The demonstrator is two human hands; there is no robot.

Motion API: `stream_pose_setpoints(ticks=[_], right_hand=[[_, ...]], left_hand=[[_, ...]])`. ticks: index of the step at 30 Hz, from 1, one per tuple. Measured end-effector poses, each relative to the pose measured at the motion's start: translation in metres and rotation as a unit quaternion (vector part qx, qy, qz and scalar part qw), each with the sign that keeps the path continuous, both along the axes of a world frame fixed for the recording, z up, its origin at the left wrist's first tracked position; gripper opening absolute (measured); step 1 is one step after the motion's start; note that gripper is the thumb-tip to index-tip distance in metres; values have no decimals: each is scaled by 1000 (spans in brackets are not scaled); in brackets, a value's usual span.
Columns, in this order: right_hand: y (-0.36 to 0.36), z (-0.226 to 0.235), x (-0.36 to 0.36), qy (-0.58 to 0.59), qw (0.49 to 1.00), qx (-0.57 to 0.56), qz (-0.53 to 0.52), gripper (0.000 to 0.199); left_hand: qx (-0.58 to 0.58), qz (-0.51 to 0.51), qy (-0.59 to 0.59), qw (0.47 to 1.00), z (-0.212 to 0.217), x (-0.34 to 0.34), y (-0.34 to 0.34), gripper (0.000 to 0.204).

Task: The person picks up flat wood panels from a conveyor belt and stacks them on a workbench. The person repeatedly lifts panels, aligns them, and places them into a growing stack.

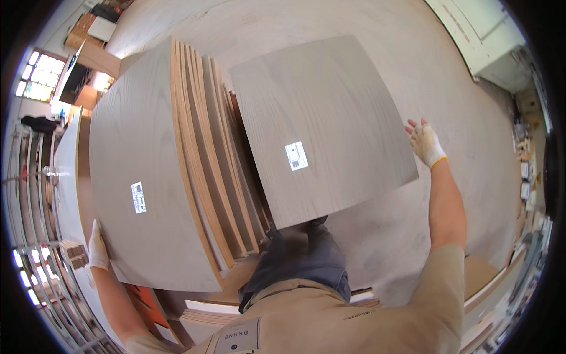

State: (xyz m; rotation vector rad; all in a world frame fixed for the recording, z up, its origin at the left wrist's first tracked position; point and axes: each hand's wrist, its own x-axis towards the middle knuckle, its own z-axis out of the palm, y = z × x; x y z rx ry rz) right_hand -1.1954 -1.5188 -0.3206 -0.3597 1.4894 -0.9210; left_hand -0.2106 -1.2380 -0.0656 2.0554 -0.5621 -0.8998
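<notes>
A large grey wood-grain panel (135, 135) with a white label faces me on the left, at the front of a stack of panels with pale brown edges (203, 141). My left hand (98, 246), in a white glove, is at this panel's left edge, with its fingers stretched upward along it. To the right, a second grey panel (330, 106) with a white label stands apart from the stack at a tilt. Just off its right edge is my right hand (427, 144), gloved, with bare fingertips showing and fingers spread. Nothing shows in its palm.
Below me lie flat boards (209, 312) beside an orange-red piece (150, 307). Metal racking (35, 236) and a white board (68, 171) line the left. A pale cabinet-like unit (483, 41) stands at the far right. Concrete floor (389, 236) surrounds the right panel.
</notes>
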Motion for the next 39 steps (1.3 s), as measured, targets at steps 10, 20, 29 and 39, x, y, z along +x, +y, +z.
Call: stream_pose_setpoints(ticks=[10,20,29,39], right_hand=[[-52,-84,20,-141,968,-149,144,52],[-43,-40,71,-155,977,-65,130,45],[-47,-13,105,-282,955,-48,76,45],[-42,-4,115,-110,982,-36,148,44]], left_hand=[[48,61,-4,997,1,12,16,80],[25,99,41,994,-12,4,37,77],[39,103,-2,994,-12,2,37,77],[33,91,38,995,-5,-11,31,71]])
